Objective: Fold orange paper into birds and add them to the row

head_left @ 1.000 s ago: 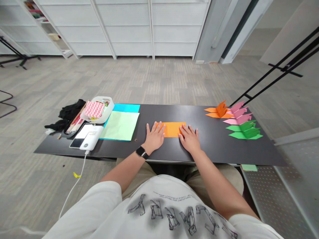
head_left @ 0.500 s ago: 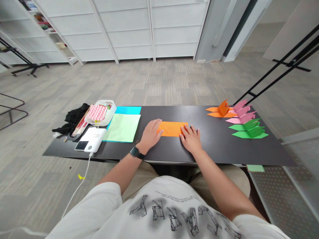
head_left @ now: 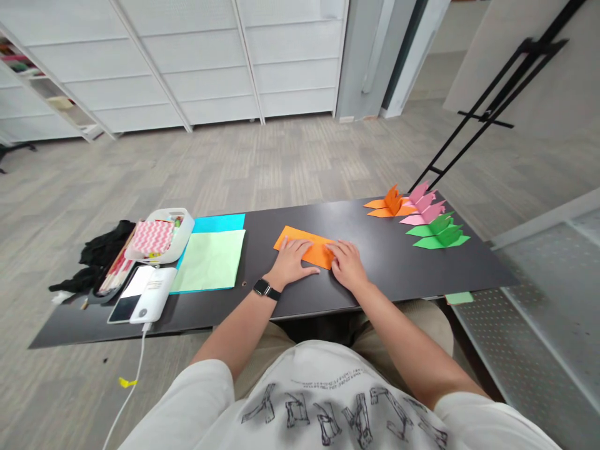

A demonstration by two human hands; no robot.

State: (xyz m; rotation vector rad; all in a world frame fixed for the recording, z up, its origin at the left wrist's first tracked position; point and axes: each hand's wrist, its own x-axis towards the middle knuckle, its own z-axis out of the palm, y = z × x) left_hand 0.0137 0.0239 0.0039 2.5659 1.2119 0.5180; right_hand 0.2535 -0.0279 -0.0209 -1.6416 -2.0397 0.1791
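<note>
1. Orange origami paper is lying aslant on the surface, no longer square.
2. Left hand is resting spread on it, unclenched.
3. Right hand is curling over the paper's right end; pinch indeterminable.
4. Handling is apparently concentrating there.

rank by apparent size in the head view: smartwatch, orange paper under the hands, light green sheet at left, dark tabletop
1. Dark tabletop
2. Light green sheet
3. Orange paper, partly covered
4. Smartwatch

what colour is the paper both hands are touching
Orange; the paper shows best in the head view.
</note>
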